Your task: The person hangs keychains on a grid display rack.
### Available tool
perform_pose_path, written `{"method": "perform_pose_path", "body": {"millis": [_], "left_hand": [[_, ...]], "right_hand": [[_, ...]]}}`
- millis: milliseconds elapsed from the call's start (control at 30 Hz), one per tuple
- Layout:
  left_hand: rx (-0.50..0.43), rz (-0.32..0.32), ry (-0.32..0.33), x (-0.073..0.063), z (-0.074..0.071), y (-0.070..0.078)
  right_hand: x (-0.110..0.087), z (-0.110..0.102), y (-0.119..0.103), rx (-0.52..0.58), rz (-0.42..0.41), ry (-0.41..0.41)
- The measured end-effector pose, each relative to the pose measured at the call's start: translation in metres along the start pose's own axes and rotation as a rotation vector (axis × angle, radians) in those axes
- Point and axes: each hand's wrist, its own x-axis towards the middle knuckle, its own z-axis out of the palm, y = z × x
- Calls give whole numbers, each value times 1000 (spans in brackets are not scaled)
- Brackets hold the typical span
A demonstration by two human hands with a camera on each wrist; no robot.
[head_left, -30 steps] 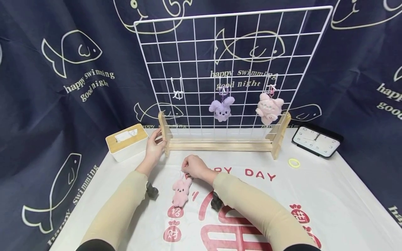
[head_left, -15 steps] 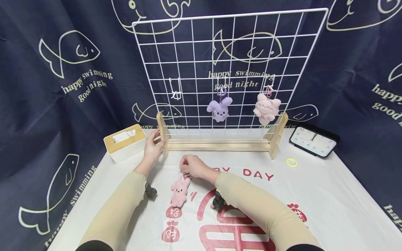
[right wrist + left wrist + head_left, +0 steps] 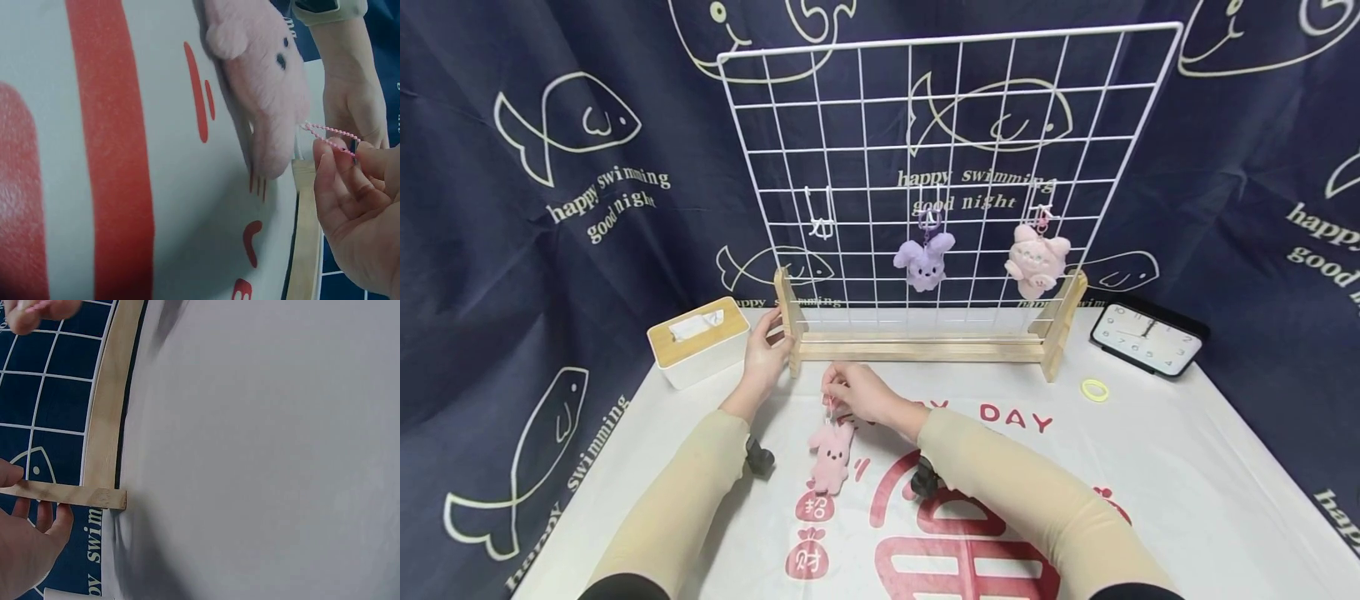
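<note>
My right hand (image 3: pixel 863 392) pinches the pink bead chain (image 3: pixel 331 131) of a pink plush bunny keychain (image 3: pixel 831 457). The plush hangs face-up from that chain, low over the tabletop in front of the rack. With thumb on one side and fingers on the other, my left hand (image 3: pixel 765 354) grips the left wooden upright (image 3: pixel 81 495) of the white wire grid rack (image 3: pixel 910 100). From the grid hang a purple plush bunny (image 3: pixel 925 265) and a pale pink plush cat-eared charm (image 3: pixel 1036 260). A white double-wire hook (image 3: pixel 822 227) is at the grid's left, with no plush on it.
A white tissue box (image 3: pixel 700 358) with a wooden lid stands left of my left hand. At the right are a black-framed clock (image 3: pixel 1150 337) and a yellow ring (image 3: pixel 1094 390). A white cloth (image 3: pixel 730 533) with red print covers the table before a dark blue curtain (image 3: pixel 647 275).
My right hand has risen slightly and shifted a little left, and pink chain now shows below its fingertips. The left hand stays on the upright. The head view has shifted slightly.
</note>
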Motion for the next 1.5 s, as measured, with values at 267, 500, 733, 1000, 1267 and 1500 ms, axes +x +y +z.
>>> {"method": "perform_pose_path", "body": {"millis": [267,500,733,1000,1267,1500], "left_hand": [[-18,-17,19,19,-1,-34],[-9,0,32,19,1,-36],[-37,-11,26,20,1,-37],[-27,-22,14,20,-1,-37],[-22,8,32,17,0,-38],[-42,27,36,17,0,-38]], "right_hand": [[-1,-9,-7,179,-28,32],[2,-20,-11,195,-84,69],[6,-31,-19,191,-135,126],[15,-42,-32,171,-224,244],[26,-53,-45,158,-297,369],[32,-63,-63,127,-337,428]]}}
